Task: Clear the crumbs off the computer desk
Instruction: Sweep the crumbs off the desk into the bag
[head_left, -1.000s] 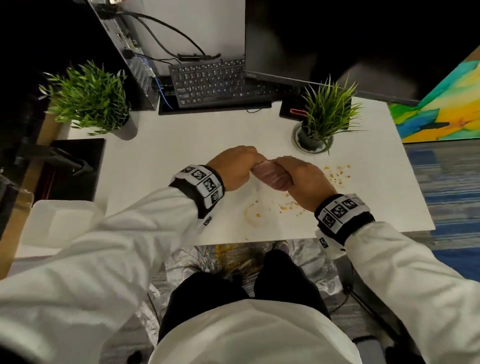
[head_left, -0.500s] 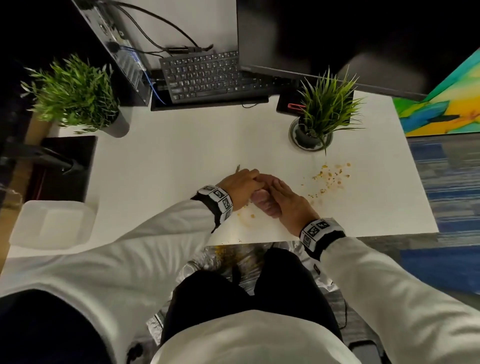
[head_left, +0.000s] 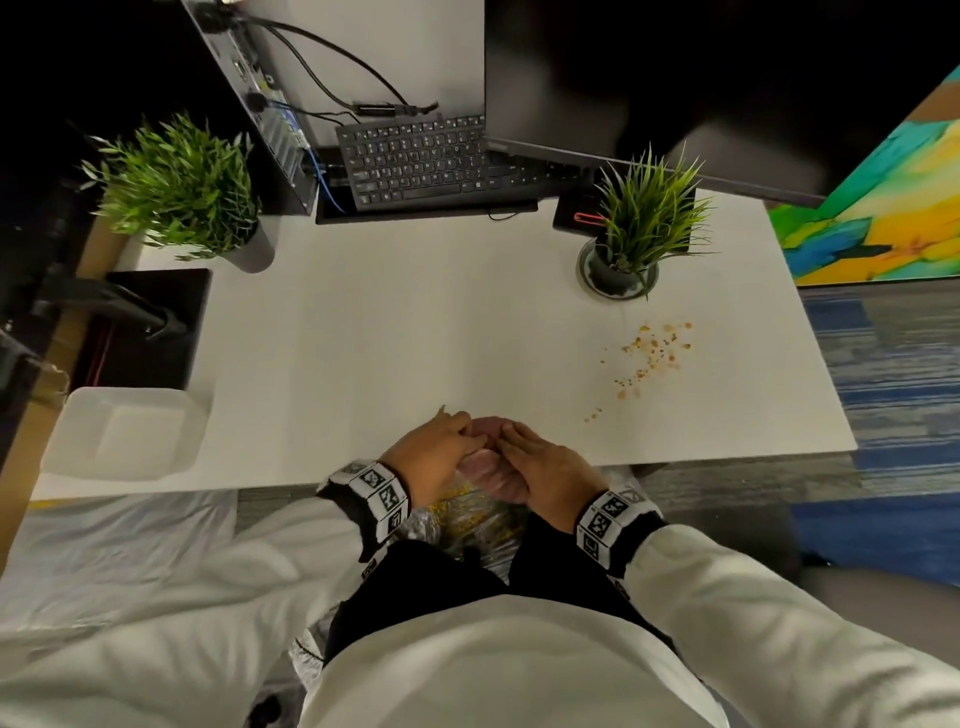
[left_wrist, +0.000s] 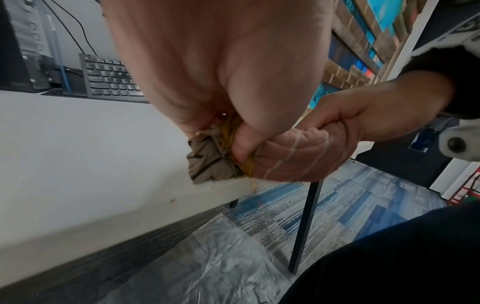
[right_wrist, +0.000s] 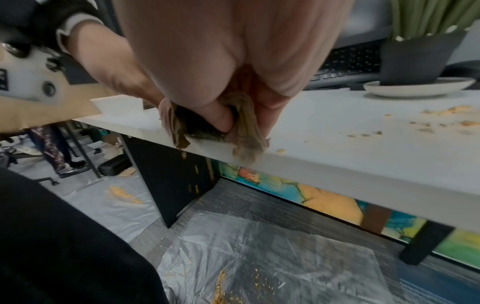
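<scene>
Both my hands hold a bunched pink cloth (head_left: 492, 475) at the front edge of the white desk (head_left: 415, 312). My left hand (head_left: 441, 447) grips its left side and my right hand (head_left: 535, 462) grips its right side. In the right wrist view the cloth (right_wrist: 246, 127) drags on the desk lip and a few crumbs (right_wrist: 184, 154) drop from it. A patch of orange crumbs (head_left: 655, 347) lies on the desk to the right, in front of the small plant. In the left wrist view the thumb presses into the cloth (left_wrist: 293, 156).
A plastic sheet (head_left: 478, 522) with fallen crumbs covers the floor under the desk edge. A potted plant (head_left: 623, 260) on a saucer stands back right, another plant (head_left: 182, 192) back left. A keyboard (head_left: 415, 156) and monitor (head_left: 649, 78) stand at the back, with a white tray (head_left: 124, 431) front left.
Both hands have pulled the cloth from mid-desk back to the front edge. The crumbs that lay in front of me are gone from the desk, and the right patch has not moved.
</scene>
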